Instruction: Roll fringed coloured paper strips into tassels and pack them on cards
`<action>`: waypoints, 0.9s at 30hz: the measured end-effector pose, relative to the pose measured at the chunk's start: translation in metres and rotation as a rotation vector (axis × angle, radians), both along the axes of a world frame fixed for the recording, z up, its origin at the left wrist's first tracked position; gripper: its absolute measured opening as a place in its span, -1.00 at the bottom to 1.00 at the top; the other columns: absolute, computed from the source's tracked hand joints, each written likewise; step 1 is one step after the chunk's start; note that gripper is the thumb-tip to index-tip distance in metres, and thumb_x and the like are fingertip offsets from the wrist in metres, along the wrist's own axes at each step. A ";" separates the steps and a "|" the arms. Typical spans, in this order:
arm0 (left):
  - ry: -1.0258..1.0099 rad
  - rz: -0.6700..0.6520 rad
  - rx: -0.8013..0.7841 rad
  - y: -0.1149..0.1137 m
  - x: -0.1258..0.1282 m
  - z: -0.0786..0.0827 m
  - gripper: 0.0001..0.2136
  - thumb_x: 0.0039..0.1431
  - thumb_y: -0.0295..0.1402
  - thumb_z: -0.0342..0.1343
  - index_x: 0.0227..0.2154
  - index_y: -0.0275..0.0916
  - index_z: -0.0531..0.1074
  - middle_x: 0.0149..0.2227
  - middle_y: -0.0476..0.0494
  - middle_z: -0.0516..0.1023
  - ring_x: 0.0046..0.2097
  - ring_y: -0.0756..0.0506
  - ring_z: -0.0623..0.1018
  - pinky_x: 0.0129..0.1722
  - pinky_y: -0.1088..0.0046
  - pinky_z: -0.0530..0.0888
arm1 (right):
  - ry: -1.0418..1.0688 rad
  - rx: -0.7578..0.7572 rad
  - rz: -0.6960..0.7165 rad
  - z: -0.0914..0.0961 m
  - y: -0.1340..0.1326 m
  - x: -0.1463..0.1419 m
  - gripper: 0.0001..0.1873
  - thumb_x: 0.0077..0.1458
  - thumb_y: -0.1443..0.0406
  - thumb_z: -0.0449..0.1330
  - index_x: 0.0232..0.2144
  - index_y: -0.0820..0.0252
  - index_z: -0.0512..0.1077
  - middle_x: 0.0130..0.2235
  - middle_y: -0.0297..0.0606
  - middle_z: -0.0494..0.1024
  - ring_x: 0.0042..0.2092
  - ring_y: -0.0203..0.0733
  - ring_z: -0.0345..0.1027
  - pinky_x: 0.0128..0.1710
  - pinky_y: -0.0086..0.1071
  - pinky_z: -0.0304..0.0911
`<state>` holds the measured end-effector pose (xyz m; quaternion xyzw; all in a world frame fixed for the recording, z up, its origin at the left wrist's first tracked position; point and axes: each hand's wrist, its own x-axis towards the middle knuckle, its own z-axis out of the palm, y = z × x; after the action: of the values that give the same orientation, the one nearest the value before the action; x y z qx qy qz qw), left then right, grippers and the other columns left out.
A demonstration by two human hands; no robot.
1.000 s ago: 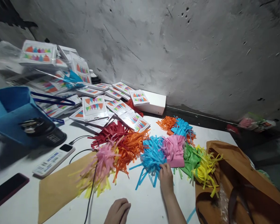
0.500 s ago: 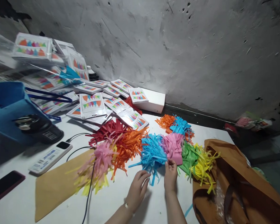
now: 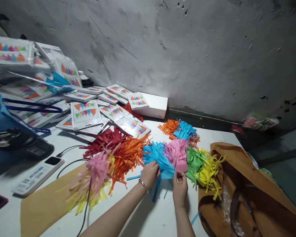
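A row of fringed paper tassels lies on the white table (image 3: 150,220): red (image 3: 106,141), orange (image 3: 128,153), blue (image 3: 158,156), pink (image 3: 177,153), green (image 3: 194,161) and yellow (image 3: 209,169). My left hand (image 3: 150,172) grips the near left edge of the blue tassel, fingers curled on it. My right hand (image 3: 179,187) pinches the same blue tassel at its lower right corner, close to the pink one. A thin bracelet sits on my left wrist.
A pink and yellow tassel heap (image 3: 91,181) lies on a brown envelope (image 3: 44,207) crossed by a black cable. Printed packets (image 3: 85,113) and a white box (image 3: 156,105) stack at the wall. A brown bag (image 3: 239,197) lies right; remote (image 3: 37,176) and blue bag (image 3: 5,131) left.
My left hand came up from the table's near edge and took hold of the blue tassel. My right hand stayed at the blue tassel's lower right. The camera view shifted slightly right.
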<state>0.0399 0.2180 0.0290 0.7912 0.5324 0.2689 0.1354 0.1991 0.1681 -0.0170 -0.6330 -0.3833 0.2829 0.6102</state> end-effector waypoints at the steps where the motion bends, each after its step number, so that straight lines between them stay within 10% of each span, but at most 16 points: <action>1: -0.018 0.010 0.002 0.001 -0.004 -0.001 -0.86 0.13 -0.51 0.00 -0.47 -0.23 0.41 -0.39 -0.11 0.45 -0.34 -0.09 0.45 -0.32 0.40 0.36 | 0.013 -0.003 -0.026 0.001 -0.002 0.003 -0.70 0.04 0.11 0.18 -0.26 0.20 0.35 -0.26 -0.16 0.52 -0.22 -0.15 0.43 -0.21 -0.30 0.35; 17: -0.376 0.369 0.049 0.043 -0.045 0.012 -0.84 0.17 -0.33 -0.06 -0.40 -0.24 0.38 -0.30 -0.16 0.42 -0.34 -0.10 0.49 -0.29 0.31 0.49 | 0.145 0.193 -0.490 0.082 -0.103 0.124 -0.70 -0.07 0.16 0.29 -0.28 0.14 0.37 -0.31 -0.29 0.50 -0.31 -0.23 0.42 -0.29 -0.42 0.32; 20: -0.389 0.267 0.033 0.001 -0.023 0.029 -0.71 0.17 -0.19 0.01 -0.13 -0.25 0.37 -0.06 -0.29 0.39 -0.28 -0.12 0.53 -0.27 0.28 0.52 | -0.195 0.178 -0.171 0.108 -0.120 0.125 -0.83 -0.06 0.23 0.25 -0.35 0.12 0.42 -0.35 -0.26 0.51 -0.36 -0.18 0.43 -0.35 -0.38 0.35; 24: -0.252 -0.407 0.049 -0.099 0.011 0.060 -0.30 0.00 0.01 0.18 0.17 -0.15 0.14 0.11 -0.35 0.34 0.11 -0.34 0.36 0.11 0.01 0.29 | -0.664 0.125 0.499 0.127 -0.135 0.090 -0.85 -0.05 0.41 0.13 -0.41 0.06 0.43 -0.43 -0.33 0.49 -0.36 -0.18 0.44 -0.36 -0.42 0.37; 27: -0.136 -0.563 -0.011 -0.157 0.020 0.075 -0.62 0.15 -0.26 0.08 0.04 -0.09 0.29 -0.16 -0.19 0.54 -0.04 -0.24 0.46 0.15 -0.04 0.19 | -0.701 0.173 0.623 0.122 -0.151 0.049 -0.79 -0.06 0.48 0.06 -0.44 0.05 0.34 -0.46 -0.39 0.42 -0.41 -0.25 0.39 -0.37 -0.47 0.35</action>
<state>0.0598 0.0605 0.1036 0.8872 0.2828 0.2703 0.2445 0.2481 0.0167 0.1054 -0.4923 -0.7596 0.1889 0.3808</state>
